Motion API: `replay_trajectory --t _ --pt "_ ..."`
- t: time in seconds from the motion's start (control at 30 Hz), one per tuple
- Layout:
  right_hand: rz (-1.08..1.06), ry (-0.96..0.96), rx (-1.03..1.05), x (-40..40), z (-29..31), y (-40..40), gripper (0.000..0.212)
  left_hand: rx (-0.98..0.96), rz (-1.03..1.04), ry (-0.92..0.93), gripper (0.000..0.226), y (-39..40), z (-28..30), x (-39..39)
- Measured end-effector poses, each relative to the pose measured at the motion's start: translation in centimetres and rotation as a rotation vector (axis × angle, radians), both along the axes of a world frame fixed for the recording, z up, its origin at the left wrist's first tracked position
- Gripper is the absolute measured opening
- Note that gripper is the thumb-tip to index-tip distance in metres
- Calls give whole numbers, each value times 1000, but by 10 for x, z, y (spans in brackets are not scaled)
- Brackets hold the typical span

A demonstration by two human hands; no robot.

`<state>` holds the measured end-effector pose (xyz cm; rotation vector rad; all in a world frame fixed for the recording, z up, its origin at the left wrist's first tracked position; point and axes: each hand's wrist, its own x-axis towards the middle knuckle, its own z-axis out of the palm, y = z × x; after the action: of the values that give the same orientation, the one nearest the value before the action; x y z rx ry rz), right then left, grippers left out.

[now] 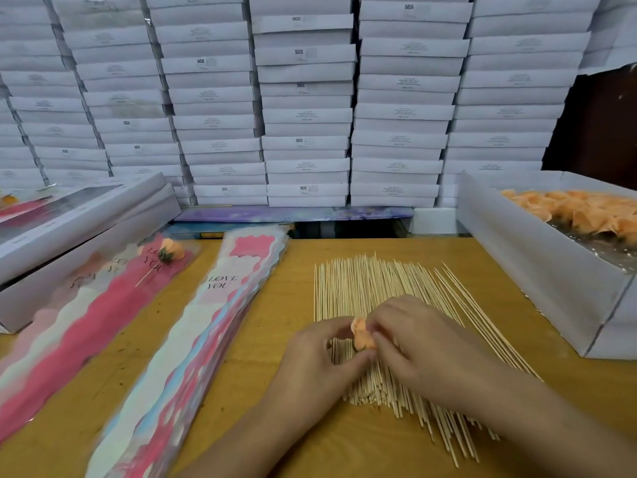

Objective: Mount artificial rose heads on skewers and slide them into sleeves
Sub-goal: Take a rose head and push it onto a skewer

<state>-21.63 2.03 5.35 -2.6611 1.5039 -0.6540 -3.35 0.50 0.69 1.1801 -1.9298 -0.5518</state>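
An orange rose head is pinched between the left hand and right hand above the skewers spread on the desk

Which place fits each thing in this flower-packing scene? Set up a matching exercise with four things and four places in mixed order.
Things:
1. orange fabric rose head
2. loose pile of thin wooden skewers
3. stack of pink-and-white "LOVE YOU" plastic sleeves
4. finished orange rose on a skewer

Places:
A. inside a sleeve at far left
B. spread on the table under the hands
C. held between both hands' fingertips
D. left of the skewers, lying diagonally

Pairs: 1-C, 2-B, 3-D, 4-A
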Motion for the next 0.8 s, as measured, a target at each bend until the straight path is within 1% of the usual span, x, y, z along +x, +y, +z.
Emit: replay_trajectory --t 0.2,0.27,0.33,0.37,0.43,0.47,0.53,0.6,0.67,0.7,0.73,0.8 --pt "41 0 -29 7 0 8 22 38 -38 91 10 1 1 -1" --pt "29 -35 -28 8 1 10 32 69 -37 148 6 1 3 0" --pt "-27 -162 -54 7 0 12 42 141 -18 227 5 0 4 2" --pt "-73 -242 -65 6 -2 12 41 171 -3 267 6 -1 6 3" --pt "-158 -385 -63 1 -7 10 32 234 35 354 7 -1 8 5" --pt "-200 -423 -51 -3 -10 9 27 288 58 411 10 -1 10 7" --pt "-282 -413 12 -15 -14 5 16 433 106 530 19 0 13 10" --pt "-358 -358 119 -28 -18 0 9 576 99 726 34 -2 15 13" --pt "-404 -307 206 -35 -19 -3 12 688 45 976 48 -6 17 15" --pt "-418 -288 238 -36 -20 -3 14 720 22 1061 53 -7 18 16" --pt "-428 -265 266 -36 -20 -3 16 742 2 1120 57 -9 19 17" --pt "-449 -184 317 -33 -21 -3 25 766 -17 1188 55 -10 18 18"
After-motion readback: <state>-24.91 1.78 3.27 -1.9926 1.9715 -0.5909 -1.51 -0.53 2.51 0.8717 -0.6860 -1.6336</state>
